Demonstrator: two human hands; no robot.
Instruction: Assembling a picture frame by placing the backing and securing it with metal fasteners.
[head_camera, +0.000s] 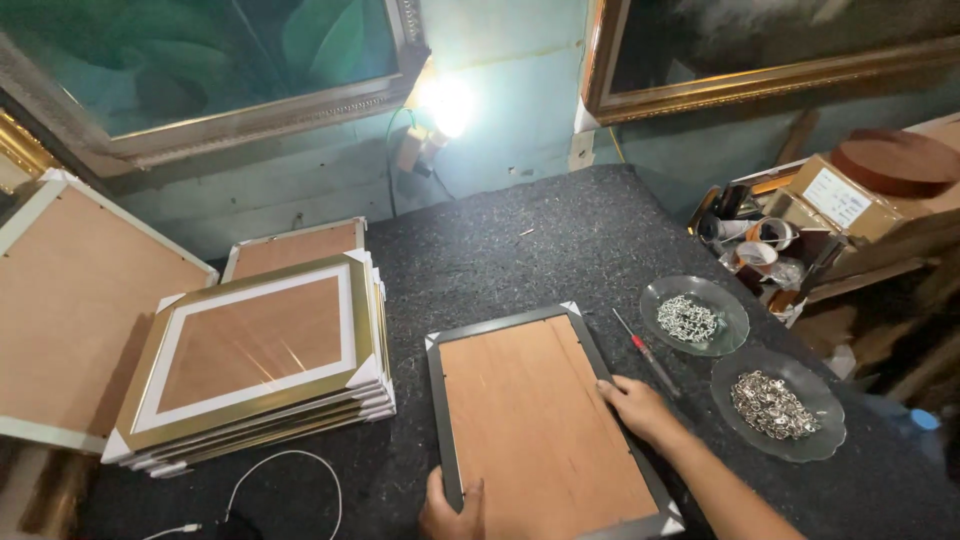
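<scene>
Left of the red-handled screwdriver (645, 352) sits a stack of gold picture frames (255, 365); just right, two glass dishes of metal hardware (694, 315) (778, 403).

you had a picture frame (545, 420) lying face down on the dark, speckled felt tabletop, its plain brown backing board turned up toward you. the frame was rectangular, with a narrow grey-silver border and small white protectors capping the corners that showed. it sat in portrait pose, its long sides running away from you and skewed a little, the far end leaning left. the near edge ran off the bottom of the view. the board looked flat and seated inside the border, showing faint wood grain and one thin, dark, straight line along its length.
</scene>
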